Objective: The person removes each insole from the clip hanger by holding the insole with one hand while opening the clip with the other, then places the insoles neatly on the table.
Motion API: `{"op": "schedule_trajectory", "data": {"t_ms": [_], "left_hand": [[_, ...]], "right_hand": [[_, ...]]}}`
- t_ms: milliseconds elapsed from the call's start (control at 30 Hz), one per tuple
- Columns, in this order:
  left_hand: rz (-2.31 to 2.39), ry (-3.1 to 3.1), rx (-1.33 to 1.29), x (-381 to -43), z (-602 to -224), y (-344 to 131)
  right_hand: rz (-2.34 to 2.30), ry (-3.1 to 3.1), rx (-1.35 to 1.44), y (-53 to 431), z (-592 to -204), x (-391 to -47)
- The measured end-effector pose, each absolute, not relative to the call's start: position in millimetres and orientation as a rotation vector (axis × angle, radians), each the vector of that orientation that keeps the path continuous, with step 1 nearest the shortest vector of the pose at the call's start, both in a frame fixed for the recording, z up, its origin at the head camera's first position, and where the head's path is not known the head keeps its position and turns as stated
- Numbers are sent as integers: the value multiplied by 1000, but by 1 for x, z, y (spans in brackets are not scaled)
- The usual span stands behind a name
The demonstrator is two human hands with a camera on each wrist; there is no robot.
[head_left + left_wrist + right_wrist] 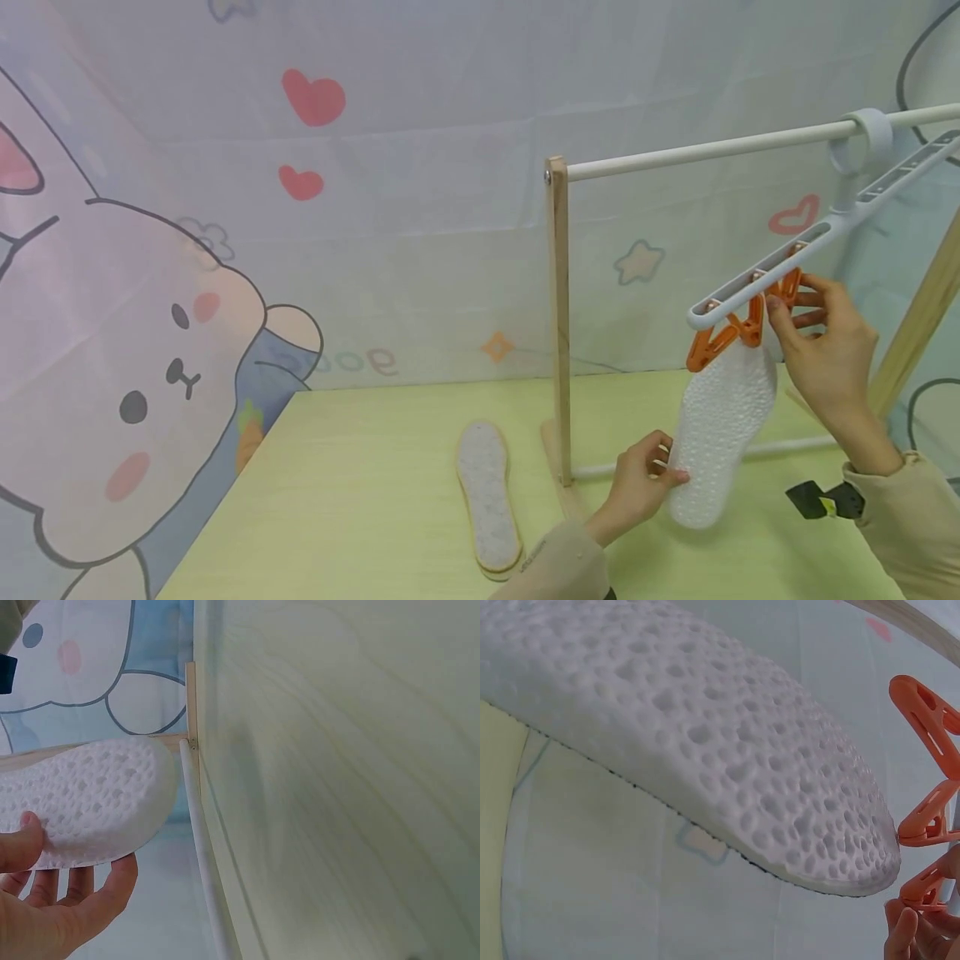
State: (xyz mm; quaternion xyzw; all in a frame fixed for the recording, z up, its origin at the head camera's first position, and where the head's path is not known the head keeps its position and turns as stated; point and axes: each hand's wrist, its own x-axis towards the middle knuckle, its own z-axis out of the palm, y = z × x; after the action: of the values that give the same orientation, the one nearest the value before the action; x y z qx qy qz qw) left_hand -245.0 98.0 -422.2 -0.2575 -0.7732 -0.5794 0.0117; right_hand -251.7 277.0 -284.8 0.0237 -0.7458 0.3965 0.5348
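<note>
A white insole (723,425) with a dimpled face hangs slanted below a light grey hanger (843,221) at the right. My left hand (637,479) grips its lower edge, thumb on the dimpled face and fingers behind, as the left wrist view shows. Several orange clips line the hanger's underside. Fingers and thumb of my right hand (832,350) pinch the one nearest the hanger's middle, an orange clip (924,889). Another orange clip (930,817) meets the insole's upper end; whether it bites the insole I cannot tell.
The hanger hooks over a white rail (712,150) on a wooden post (560,317). A second insole (487,500), grey with a tan rim, lies on the pale yellow table (360,500) left of the post. A printed cloth (450,208) hangs behind.
</note>
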Motion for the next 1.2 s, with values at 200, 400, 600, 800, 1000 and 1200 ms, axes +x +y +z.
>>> {"op": "schedule_trajectory", "data": {"t_ms": [200, 400, 600, 800, 1000, 1200], "left_hand": [[-1797, -2381, -852, -244, -425, 90], [-1798, -2372, -891, -243, -425, 83], [-1815, -2364, -916, -240, -418, 74], [-1818, -2342, -920, -238, -416, 68], [-1817, -2333, -887, -236, -420, 61], [-1835, -2322, -870, -234, -420, 54]], "right_hand": [[948, -1783, 71, 276, -286, -251], [959, -1777, 98, 276, -289, -252], [975, -1778, 100, 276, -290, -251], [972, -1801, 65, 277, -293, -251], [991, -1809, 44, 280, -296, -251], [1000, -1817, 38, 282, -300, -250]]}}
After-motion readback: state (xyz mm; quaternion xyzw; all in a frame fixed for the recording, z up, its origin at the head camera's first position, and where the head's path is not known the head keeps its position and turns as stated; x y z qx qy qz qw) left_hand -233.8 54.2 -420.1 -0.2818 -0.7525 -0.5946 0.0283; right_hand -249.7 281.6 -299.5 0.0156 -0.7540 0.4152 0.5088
